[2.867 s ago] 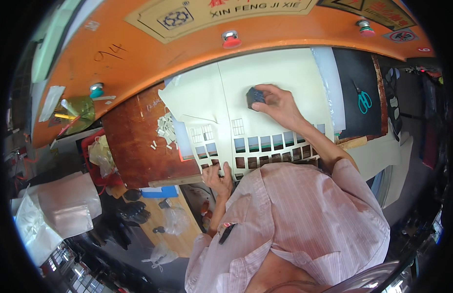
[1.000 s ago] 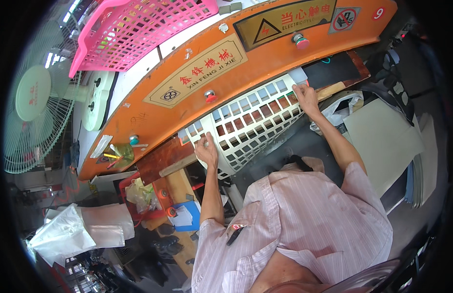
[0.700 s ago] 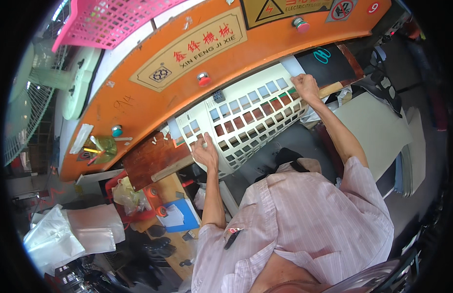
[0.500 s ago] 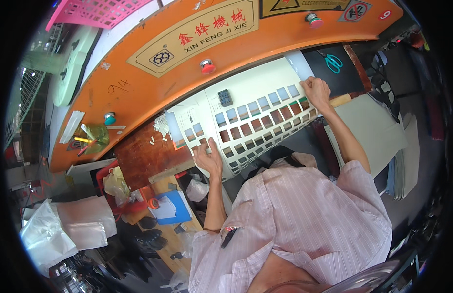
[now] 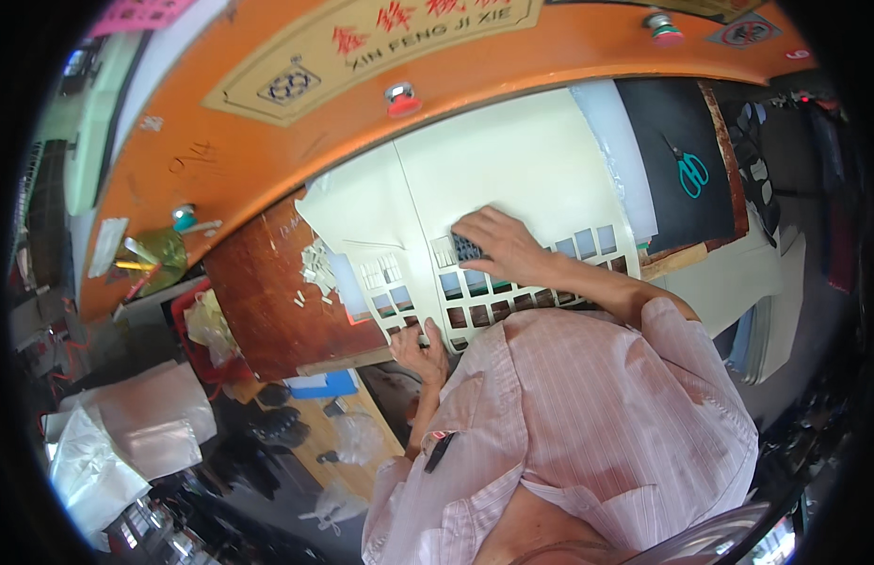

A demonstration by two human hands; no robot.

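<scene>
A large cream sheet [image 5: 522, 141] lies on the worktable under the orange machine, with rows of rectangular holes along its near side. My right hand [image 5: 503, 247] rests over the sheet, fingers curved round a small dark cutting die [image 5: 466, 249]. Just left of the die, narrow cut lines mark the sheet. At the sheet's near left edge, my left hand [image 5: 420, 354] pinches it, thumb uppermost; the fingertips underneath are partly hidden.
The orange machine front [image 5: 343, 132] with a red button [image 5: 401, 100] spans the far side. Teal-handled scissors [image 5: 691, 174] lie on a black mat [image 5: 668, 122] at right. White offcuts [image 5: 317, 268] lie on the brown board [image 5: 258, 292] at left.
My right hand has left the sheet's right edge and moved left onto the cutting die. The sheet has shifted toward me, and my left hand has come nearer with its edge.
</scene>
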